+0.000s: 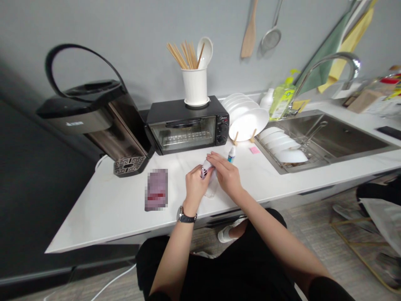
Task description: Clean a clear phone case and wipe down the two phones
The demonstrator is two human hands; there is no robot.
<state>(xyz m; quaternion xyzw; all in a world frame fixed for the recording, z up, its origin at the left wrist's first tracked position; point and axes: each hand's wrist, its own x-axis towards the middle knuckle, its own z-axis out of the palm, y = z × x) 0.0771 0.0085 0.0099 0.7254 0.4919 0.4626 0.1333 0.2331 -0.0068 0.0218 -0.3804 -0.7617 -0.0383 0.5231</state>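
Close to the counter's front edge, my left hand (196, 184) is closed around a small white item (205, 167) with dark marks; its kind I cannot make out. A watch sits on that wrist. My right hand (226, 172) meets it from the right, its fingers bent over the top of the same item and partly covering it. Just behind the right hand stands a small white-capped bottle (231, 154) with a blue label. Something clear (210, 193) lies on the counter below and between my hands, its shape indistinct.
A blurred-out purple object (156, 190) lies to the left, near a water dispenser (125, 125). Behind my hands is a toaster oven (188, 129) bearing a utensil holder (195, 85). Racked plates (249, 125), a pink note (255, 150) and a sink (341, 154) with bowls are rightward.
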